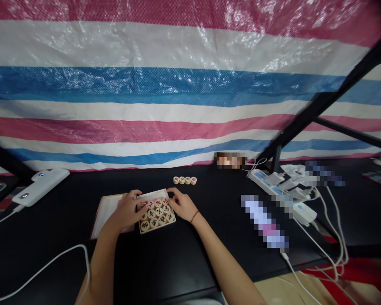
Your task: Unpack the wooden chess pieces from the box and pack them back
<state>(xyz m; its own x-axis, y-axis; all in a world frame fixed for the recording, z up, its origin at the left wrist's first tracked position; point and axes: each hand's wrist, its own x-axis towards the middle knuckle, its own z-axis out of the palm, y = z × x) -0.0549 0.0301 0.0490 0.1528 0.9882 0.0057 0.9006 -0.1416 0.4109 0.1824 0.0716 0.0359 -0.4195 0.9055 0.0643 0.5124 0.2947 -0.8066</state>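
Observation:
A shallow white box (158, 230) lies on the black table, with rows of round xiangqi pieces (154, 223) in it, black characters in the nearer rows and red ones in the farthest row. My left hand (126, 212) is around its left side, fingers bent over the edge and on the pieces at the back left. At the back right corner, my right hand (181, 206) grips the box edge between thumb and fingers. Both hands cover some pieces. Behind the box, several red-character xiangqi pieces (185, 180) stand in a short row. Under my left forearm lies a pale flat lid or tray (107, 214), partly hidden.
A white power bank or adapter (42, 190) with a cable is at the left. On the right are a power strip (266, 181) with plugs and tangled cables, and a blurred phone-like object (264, 222). A striped plastic sheet (178, 84) hangs behind; a black metal frame (317, 108) slants at right.

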